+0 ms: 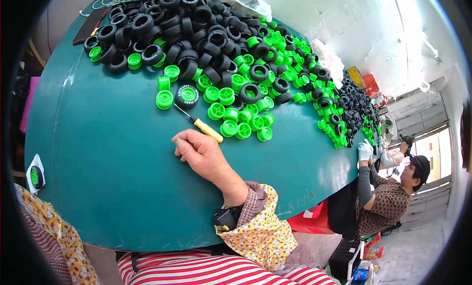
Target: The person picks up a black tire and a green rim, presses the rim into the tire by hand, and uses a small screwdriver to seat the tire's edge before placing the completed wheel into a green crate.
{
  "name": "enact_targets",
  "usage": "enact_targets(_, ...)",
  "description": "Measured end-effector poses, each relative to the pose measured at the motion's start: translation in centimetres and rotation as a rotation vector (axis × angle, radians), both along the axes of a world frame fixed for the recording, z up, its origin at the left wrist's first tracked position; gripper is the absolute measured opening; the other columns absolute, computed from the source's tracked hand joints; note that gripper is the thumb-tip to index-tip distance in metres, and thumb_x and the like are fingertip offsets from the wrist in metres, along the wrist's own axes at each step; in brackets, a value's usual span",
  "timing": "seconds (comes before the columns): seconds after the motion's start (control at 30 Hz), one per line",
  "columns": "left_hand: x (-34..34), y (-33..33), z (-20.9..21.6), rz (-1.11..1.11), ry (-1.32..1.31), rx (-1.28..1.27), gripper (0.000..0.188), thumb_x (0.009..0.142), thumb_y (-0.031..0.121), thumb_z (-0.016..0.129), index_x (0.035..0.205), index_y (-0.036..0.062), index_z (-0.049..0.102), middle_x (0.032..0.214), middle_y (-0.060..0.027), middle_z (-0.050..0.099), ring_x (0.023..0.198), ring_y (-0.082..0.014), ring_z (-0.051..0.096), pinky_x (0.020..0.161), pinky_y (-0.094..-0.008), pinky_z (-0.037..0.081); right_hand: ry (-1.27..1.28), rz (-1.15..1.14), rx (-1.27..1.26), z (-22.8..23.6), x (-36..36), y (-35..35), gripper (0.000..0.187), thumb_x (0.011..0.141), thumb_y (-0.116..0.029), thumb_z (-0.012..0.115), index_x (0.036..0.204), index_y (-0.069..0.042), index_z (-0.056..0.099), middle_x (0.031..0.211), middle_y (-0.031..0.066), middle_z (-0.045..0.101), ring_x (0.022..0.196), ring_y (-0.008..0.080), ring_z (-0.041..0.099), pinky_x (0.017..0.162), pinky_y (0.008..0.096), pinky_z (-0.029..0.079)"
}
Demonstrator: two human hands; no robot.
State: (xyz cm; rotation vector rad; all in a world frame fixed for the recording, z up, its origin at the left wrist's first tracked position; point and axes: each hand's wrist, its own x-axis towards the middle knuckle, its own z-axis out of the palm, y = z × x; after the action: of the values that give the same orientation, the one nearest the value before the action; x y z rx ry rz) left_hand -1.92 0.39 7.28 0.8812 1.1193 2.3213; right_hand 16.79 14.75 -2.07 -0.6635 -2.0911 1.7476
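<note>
My right hand (pixel 198 152) is over the green table (pixel 123 186), its fingers loosely curled in with nothing seen in them. Just beyond it lies a screwdriver (pixel 208 130) with a yellow handle, its thin shaft pointing away to the left. Near the shaft's tip is a black toy tyre (pixel 179 99) with a green wheel rim (pixel 188 94) in its middle. Several loose green rims (pixel 230 128) lie right of the screwdriver. Only my left sleeve (pixel 54 236), yellow and flowered, shows at the lower left; the hand is outside the picture.
A big heap of black tyres (pixel 167 24) covers the far side, mixed with green rims toward the right. One small wheel (pixel 36 177) rests on a white piece at the left edge. At the right, a co-worker (pixel 388 201) with a gloved hand (pixel 365 151) sits beside a red stool (pixel 312 218).
</note>
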Motion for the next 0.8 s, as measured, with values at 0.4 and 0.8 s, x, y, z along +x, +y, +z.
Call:
enact_targets(0.4,1.9,-0.7,0.1,-0.019,-0.025,-0.066,0.031,0.078,0.001,0.046,0.109,0.0002,0.050,0.102,-0.0039,0.050,0.091,-0.0188,0.050,0.085,-0.0305,0.042,0.006,-0.018,-0.020,0.1,0.2,0.4,0.015,0.087,-0.013,0.051,0.091,-0.001,0.058,0.071,0.0014,0.056,0.062,0.0067,0.053,0.055,0.0197,0.044)
enact_targets(0.8,0.0,2.8,-0.1,0.169,1.239,-0.568,0.035,0.069,0.016,0.064,0.099,-0.0004,0.057,0.109,-0.0159,0.053,0.103,-0.0295,0.051,0.090,-0.0376,0.039,-0.163,-0.656,0.955,2.9,5.3,9.4,0.039,0.070,-0.015,0.066,0.104,-0.002,0.052,0.104,0.0152,0.053,0.098,0.0304,0.049,0.084,0.0381,0.040)
